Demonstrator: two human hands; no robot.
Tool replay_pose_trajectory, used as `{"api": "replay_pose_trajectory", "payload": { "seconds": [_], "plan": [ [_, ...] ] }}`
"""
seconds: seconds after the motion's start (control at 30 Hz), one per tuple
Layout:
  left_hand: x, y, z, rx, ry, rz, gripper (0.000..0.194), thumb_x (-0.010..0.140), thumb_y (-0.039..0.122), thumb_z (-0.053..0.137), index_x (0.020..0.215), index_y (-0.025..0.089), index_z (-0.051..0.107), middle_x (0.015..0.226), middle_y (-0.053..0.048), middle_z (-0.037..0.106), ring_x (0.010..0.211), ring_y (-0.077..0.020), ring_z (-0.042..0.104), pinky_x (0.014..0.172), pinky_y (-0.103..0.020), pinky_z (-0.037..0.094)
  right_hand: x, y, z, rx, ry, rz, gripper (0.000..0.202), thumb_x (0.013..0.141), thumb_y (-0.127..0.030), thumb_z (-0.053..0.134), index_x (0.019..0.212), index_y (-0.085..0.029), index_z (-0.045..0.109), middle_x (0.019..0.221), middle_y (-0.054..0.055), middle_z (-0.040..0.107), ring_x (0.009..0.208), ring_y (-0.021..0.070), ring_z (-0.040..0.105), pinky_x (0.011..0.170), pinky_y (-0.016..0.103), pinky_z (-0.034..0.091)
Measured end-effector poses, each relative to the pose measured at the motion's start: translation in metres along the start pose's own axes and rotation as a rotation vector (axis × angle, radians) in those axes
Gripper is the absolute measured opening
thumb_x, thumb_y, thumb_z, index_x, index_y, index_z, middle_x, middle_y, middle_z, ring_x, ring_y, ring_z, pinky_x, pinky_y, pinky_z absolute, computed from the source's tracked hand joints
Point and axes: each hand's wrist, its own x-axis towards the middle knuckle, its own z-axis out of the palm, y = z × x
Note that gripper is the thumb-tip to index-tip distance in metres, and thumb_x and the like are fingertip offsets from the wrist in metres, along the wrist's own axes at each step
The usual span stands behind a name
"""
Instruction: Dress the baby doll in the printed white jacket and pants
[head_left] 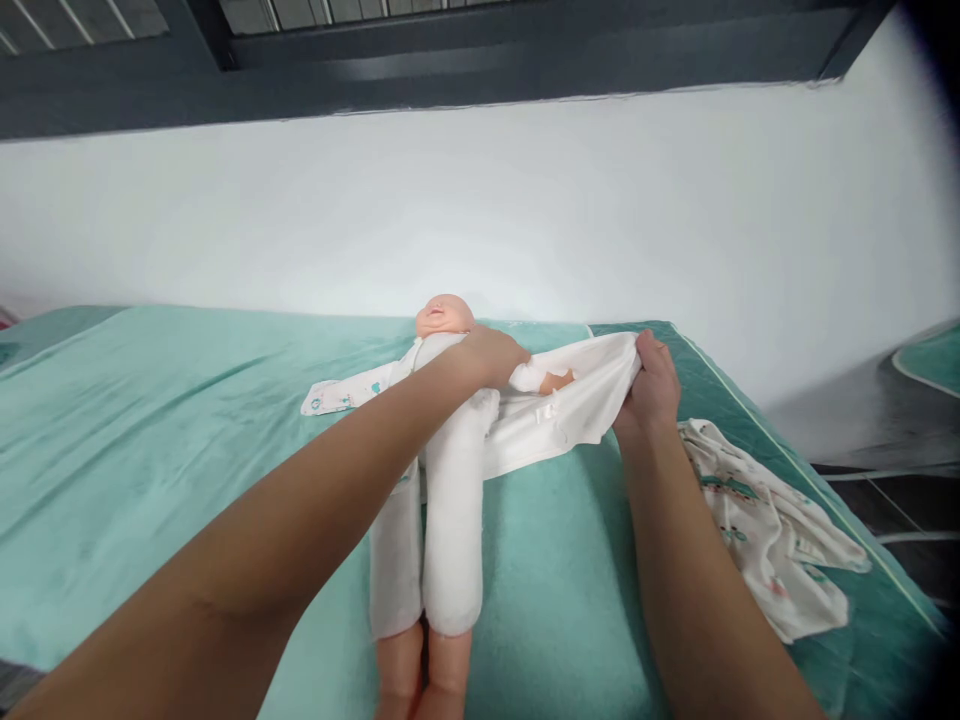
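A baby doll [453, 520] lies on its back, head toward the wall, with white padding on its legs and bare feet toward me. A white printed garment [570, 425] is under and beside it; one sleeve covers the doll's arm at the left. My left hand [495, 357] reaches across the doll's chest and is closed around its other upper arm, whose small hand shows beyond. At the right, my right hand [654, 385] pinches the garment's edge and holds it stretched out and raised.
A green sheet [187, 400] covers the bed. Another printed garment [765, 530] lies crumpled at the right, near the bed's edge. Behind the bed stand a white wall [525, 200] and a dark window frame [450, 60].
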Motion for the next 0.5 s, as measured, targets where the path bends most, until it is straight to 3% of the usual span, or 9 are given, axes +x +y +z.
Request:
{"api": "replay_pose_trajectory", "payload": {
  "seconds": [0.13, 0.5],
  "plan": [
    [-0.003, -0.003, 0.0, -0.003, -0.002, 0.017, 0.029, 0.071, 0.016, 0.061, 0.098, 0.024, 0.066, 0.087, -0.007, 0.071, 0.076, -0.0247, 0.064, 0.073, -0.037, 0.045, 0.0, -0.002, 0.0, 0.078, 0.065, 0.019, 0.043, 0.079, -0.051, 0.063, 0.066, -0.025, 0.031, 0.065, -0.006, 0.029, 0.056, 0.0114, 0.037, 0.055, 0.027, 0.044],
    [-0.004, 0.003, 0.003, 0.101, -0.015, -0.02, 0.033, 0.074, 0.017, 0.06, 0.105, 0.025, 0.068, 0.101, -0.011, 0.07, 0.09, -0.0301, 0.064, 0.079, -0.041, 0.046, 0.003, -0.012, 0.011, 0.188, -0.042, -0.014, 0.037, 0.081, -0.047, 0.067, 0.073, -0.023, 0.04, 0.068, -0.007, 0.038, 0.059, 0.0096, 0.045, 0.059, 0.024, 0.045]
  ]
}}
